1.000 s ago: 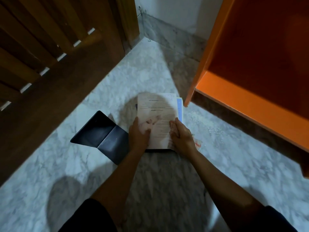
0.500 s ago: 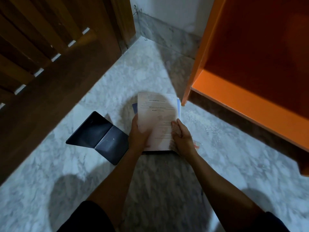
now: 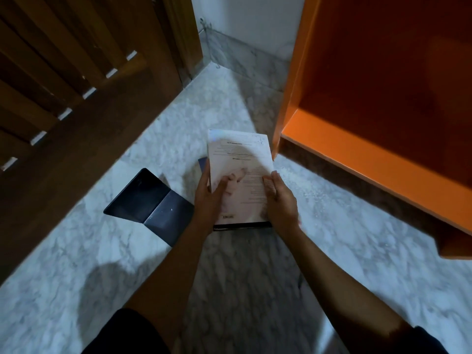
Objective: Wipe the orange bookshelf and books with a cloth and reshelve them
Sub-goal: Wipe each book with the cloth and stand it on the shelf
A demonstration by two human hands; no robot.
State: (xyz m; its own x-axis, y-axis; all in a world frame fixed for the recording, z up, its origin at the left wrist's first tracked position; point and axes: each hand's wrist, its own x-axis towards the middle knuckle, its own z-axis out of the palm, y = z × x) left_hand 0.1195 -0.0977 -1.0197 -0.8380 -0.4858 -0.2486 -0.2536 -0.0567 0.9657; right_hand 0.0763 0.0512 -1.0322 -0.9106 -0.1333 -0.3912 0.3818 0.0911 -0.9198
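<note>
Marble floor (image 3: 127, 251), dim light. White book (image 3: 237, 159) low over floor, long side pointing away from person. Left hand (image 3: 209, 200) and right hand (image 3: 281, 203) each on side edge, grip pinching book. Shelf (image 3: 357, 159) lies right and ahead; right hand nearer. Dark folder (image 3: 150, 200) open at left

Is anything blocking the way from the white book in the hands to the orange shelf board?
Nothing visible. The left hand and right hand hold the white book just off the orange bookshelf's near corner; its shelf board is bare where seen. The dark folder lies on the other side.
</note>
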